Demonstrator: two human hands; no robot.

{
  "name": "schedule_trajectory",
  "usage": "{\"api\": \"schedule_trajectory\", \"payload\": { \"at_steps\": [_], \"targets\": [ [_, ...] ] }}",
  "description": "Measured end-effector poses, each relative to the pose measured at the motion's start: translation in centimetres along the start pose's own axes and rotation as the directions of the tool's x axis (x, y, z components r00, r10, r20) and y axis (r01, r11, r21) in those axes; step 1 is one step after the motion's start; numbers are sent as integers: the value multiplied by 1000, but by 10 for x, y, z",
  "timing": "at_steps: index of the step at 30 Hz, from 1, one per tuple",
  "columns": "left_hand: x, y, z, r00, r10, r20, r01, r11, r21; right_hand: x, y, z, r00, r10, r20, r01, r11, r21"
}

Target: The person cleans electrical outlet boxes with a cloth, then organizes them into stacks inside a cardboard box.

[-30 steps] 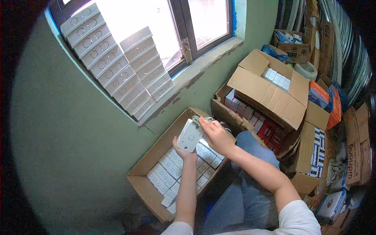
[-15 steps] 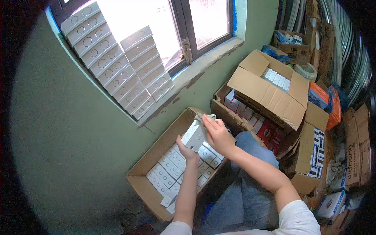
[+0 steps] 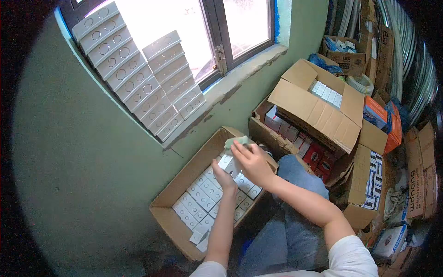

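Note:
Over the open carton [image 3: 168, 196], my left hand [image 3: 224, 177] grips a white plastic electrical back box [image 3: 227, 162] with round knockouts, partly hidden by both hands. A pale green cloth [image 3: 236, 142] is held under the fingers of my right hand [image 3: 253, 164], against the upper end of the box. In the carton below, rows of similar white boxes [image 3: 199, 196] lie side by side. Two stepped stacks of the same boxes [image 3: 121, 73] stand on the window sill to the upper left.
Right of the carton are a box of red and white packs [image 3: 302, 145], an open cardboard box [image 3: 318, 121] on top of it, and another carton [image 3: 362, 212] with blue-and-white packs. Coiled tubing [image 3: 406, 51] leans at the far right. My knee [image 3: 295, 177] is beside the carton.
My hands and the back box have dropped slightly, and the box has turned so that less of its face shows. The cloth now lies more spread over its upper end.

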State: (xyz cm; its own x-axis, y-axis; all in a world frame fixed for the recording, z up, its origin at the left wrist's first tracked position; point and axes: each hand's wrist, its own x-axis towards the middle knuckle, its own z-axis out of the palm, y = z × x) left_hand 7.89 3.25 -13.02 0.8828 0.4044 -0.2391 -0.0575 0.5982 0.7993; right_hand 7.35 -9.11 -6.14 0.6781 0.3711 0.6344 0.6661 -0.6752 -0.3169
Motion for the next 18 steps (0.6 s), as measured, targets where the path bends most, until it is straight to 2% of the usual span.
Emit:
{"api": "schedule_trajectory", "payload": {
  "at_steps": [2,5,12,15,18],
  "targets": [
    [-5,4,4,1000,-22,16,22,1000,10,-5,-7,4,998,-35,59,34,999,17],
    [-2,4,2,1000,-28,1,28,1000,11,-9,-14,9,990,-124,69,120,991,52],
    [1,-11,-10,999,-41,3,41,994,-100,-12,-14,12,976,-171,138,158,982,98],
    [7,-21,-21,991,-25,129,52,976,-213,-14,-17,11,971,-185,149,169,979,115],
    [12,-20,-31,966,-7,260,46,988,-146,-15,-19,7,952,-184,245,153,978,142]
  ]
}}
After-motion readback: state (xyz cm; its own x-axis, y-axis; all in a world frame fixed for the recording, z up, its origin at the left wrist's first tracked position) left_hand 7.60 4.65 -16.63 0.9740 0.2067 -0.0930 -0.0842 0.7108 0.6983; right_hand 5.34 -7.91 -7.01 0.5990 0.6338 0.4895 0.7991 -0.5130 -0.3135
